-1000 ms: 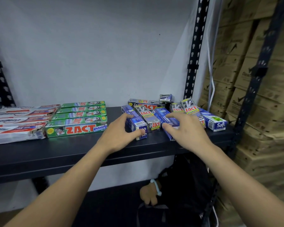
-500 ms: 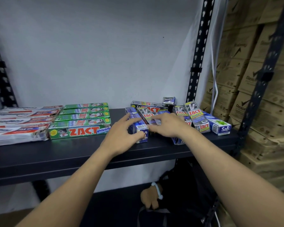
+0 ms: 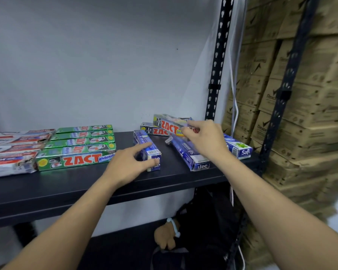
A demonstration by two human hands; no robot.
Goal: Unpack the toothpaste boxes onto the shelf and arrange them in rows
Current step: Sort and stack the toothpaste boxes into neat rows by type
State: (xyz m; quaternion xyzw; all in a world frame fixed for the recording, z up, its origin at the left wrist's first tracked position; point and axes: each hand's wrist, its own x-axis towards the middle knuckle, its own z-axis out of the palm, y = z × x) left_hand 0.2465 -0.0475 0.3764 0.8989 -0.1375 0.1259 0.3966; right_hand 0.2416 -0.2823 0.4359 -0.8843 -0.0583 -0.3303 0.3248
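Observation:
On the black shelf (image 3: 70,184) lie toothpaste boxes. My left hand (image 3: 129,164) grips a blue Safi box (image 3: 144,141) lying front to back, thumb at its near end. My right hand (image 3: 205,139) pinches a silver Zact box (image 3: 168,124) and holds it lifted above the shelf, crosswise. Under it lies another Zact box (image 3: 154,130) against the wall. A second blue Safi box (image 3: 189,154) lies below my right wrist, and a third Safi box (image 3: 239,148) sits at the right end.
Green Zact boxes (image 3: 76,149) lie in neat rows at centre left, white and red boxes (image 3: 12,152) left of them. Black slotted uprights (image 3: 218,61) frame the right end. Stacked cartons (image 3: 300,106) fill the right. A black bag (image 3: 201,230) sits below.
My right hand picked a Zact box out of the pile and raised it toward the back. The pile between the Safi boxes has thinned out. My left hand stayed on the blue box.

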